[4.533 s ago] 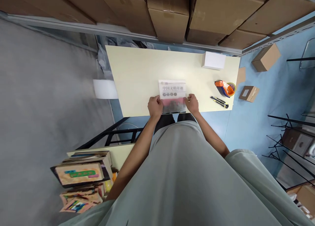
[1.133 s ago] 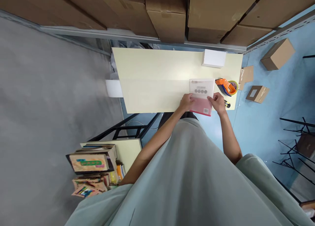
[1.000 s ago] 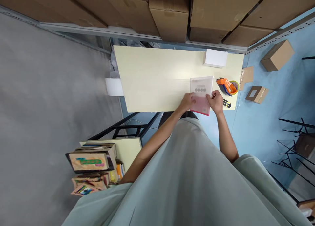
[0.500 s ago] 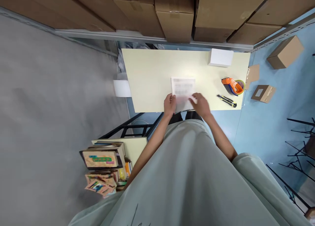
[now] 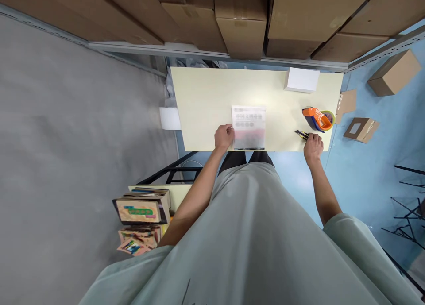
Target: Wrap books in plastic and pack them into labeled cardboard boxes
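Observation:
A book in a clear plastic wrap [image 5: 249, 127] lies flat near the front edge of the pale yellow table [image 5: 206, 101]. My left hand [image 5: 224, 137] rests at the book's left edge, fingers curled on it. My right hand [image 5: 312, 143] is off to the right, fingers closed over the yellow-and-black utility knife [image 5: 301, 134] near the table's front right corner.
An orange tape dispenser [image 5: 317, 119] and a white box [image 5: 301, 80] sit at the table's right side. Cardboard boxes [image 5: 242, 26] fill the shelf behind. A stack of books [image 5: 141, 212] stands on a lower table at my left. Small cartons [image 5: 360, 129] lie on the blue floor.
The book came back from the table's right side to the middle front. My right hand then left it and went right to the utility knife; my left hand stays at the book.

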`<state>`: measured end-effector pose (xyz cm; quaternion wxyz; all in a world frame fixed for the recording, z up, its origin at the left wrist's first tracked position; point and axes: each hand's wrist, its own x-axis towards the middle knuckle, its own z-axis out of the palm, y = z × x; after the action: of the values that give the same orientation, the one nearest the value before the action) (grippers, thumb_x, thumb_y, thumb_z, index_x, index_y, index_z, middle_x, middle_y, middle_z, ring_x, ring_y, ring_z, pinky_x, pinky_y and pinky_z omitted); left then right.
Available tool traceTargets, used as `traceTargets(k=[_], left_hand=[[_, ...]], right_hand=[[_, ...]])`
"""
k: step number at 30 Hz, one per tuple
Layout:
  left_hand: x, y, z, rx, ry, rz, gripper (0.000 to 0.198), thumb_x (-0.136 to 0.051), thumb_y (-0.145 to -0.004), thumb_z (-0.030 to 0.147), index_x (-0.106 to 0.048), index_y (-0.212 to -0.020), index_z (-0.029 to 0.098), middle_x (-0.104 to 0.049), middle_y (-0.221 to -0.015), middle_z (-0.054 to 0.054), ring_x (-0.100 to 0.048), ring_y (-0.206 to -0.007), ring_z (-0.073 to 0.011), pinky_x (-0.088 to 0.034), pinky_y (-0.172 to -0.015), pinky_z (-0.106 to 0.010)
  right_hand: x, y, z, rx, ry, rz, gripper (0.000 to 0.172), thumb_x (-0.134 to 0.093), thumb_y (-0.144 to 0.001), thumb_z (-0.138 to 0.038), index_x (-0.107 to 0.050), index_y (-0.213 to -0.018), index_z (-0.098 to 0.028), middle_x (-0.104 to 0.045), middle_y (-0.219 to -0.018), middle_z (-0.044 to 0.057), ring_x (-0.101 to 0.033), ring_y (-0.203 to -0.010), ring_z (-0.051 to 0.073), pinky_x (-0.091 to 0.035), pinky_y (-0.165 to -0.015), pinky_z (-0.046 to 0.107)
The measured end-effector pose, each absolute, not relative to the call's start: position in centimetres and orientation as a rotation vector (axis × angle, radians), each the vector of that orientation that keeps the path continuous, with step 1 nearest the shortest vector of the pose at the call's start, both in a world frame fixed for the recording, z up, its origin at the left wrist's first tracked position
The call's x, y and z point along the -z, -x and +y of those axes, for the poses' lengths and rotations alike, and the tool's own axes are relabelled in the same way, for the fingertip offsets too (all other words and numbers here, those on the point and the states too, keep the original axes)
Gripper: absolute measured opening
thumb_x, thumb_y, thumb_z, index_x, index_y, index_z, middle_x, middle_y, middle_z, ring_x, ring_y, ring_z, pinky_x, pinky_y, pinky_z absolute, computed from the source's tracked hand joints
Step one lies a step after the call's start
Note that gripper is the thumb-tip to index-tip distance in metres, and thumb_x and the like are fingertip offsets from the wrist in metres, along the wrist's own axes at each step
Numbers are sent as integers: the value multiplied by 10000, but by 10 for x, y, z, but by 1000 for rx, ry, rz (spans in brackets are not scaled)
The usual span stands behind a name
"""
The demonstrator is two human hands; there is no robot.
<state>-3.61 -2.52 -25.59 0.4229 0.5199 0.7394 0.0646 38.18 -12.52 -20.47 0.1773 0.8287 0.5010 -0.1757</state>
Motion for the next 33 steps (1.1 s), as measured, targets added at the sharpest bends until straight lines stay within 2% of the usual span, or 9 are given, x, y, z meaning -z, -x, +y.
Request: traceTargets(k=[3, 6, 13, 18, 20, 23, 28, 30, 33], left_hand=[[255, 41, -19, -104, -1356, 1818, 231, -669, -990, 224, -851, -1130, 250, -831, -1189, -113, -782, -1094, -305, -607, -1077, -443], [256, 46, -12, -91, -1392, 1753, 197, -664, -999, 203, -837, -1088, 239, -842, -1187, -121, -782, -1104, -310, -603, -1080, -456], [265, 65, 0, -134, -1407, 1556, 203, -633, -1016, 213, -826, -1078, 225, -858, -1093, -95, -784, -1037, -283, -604, -1010, -407], [271, 80, 10, -130, -1371, 1459, 182, -644, -1044, 257, -822, -1049, 220, -860, -954, -69, -804, -920, -263, -603, -947, -381], [273, 84, 13, -151, -1275, 1421, 218, -637, -1075, 329, -807, -1001, 212, -859, -909, -66, -798, -808, -234, -615, -887, -366], [279, 88, 21, -201, -1055, 1391, 462, -593, -1119, 550, -780, -884, 199, -863, -880, -110, -791, -703, -227, -641, -803, -378], [294, 85, 42, -163, -799, 1396, 797, -576, -996, 912, -771, -739, 183, -843, -818, -223, -843, -789, -352, -681, -743, -452], [299, 83, 51, -131, -745, 1393, 848, -595, -942, 969, -796, -756, 166, -836, -813, -249, -850, -819, -391, -693, -734, -473], [301, 84, 62, -79, -681, 1383, 878, -585, -953, 960, -837, -833, 128, -832, -830, -279, -855, -851, -421, -708, -746, -498]], right_hand=[[204, -382, -124, 497, -2304, 1434, 426, -495, -991, -80, -684, -1373, -102, -688, -1381, 305, -610, -1263, 389, -469, -1083, 503], [197, -370, -125, 509, -2325, 1477, 400, -602, -943, -145, -702, -1329, -111, -711, -1321, 284, -634, -1201, 391, -479, -1064, 504], [177, -276, -119, 574, -2479, 1517, 376, -625, -971, -319, -688, -1317, -188, -721, -1279, 180, -717, -1030, 334, -546, -861, 417], [183, -185, -90, 803, -2528, 1597, 334, -662, -971, -370, -666, -1270, -222, -722, -1311, 155, -740, -1040, 333, -570, -857, 427], [187, -152, -74, 893, -2524, 1626, 323, -679, -971, -371, -653, -1254, -218, -718, -1301, 153, -737, -1036, 335, -576, -873, 438], [190, -112, -49, 958, -2518, 1630, 299, -693, -986, -382, -637, -1231, -220, -707, -1286, 155, -726, -1045, 352, -578, -899, 458], [194, -76, -17, 937, -2493, 1607, 268, -664, -1026, -350, -598, -1246, -211, -689, -1306, 180, -727, -1092, 394, -587, -963, 518], [197, -68, -11, 928, -2486, 1622, 270, -644, -1046, -332, -583, -1275, -203, -690, -1307, 191, -731, -1123, 411, -595, -977, 534], [198, -61, -8, 939, -2472, 1650, 290, -610, -1072, -310, -557, -1334, -197, -703, -1296, 203, -742, -1141, 417, -613, -977, 545]])
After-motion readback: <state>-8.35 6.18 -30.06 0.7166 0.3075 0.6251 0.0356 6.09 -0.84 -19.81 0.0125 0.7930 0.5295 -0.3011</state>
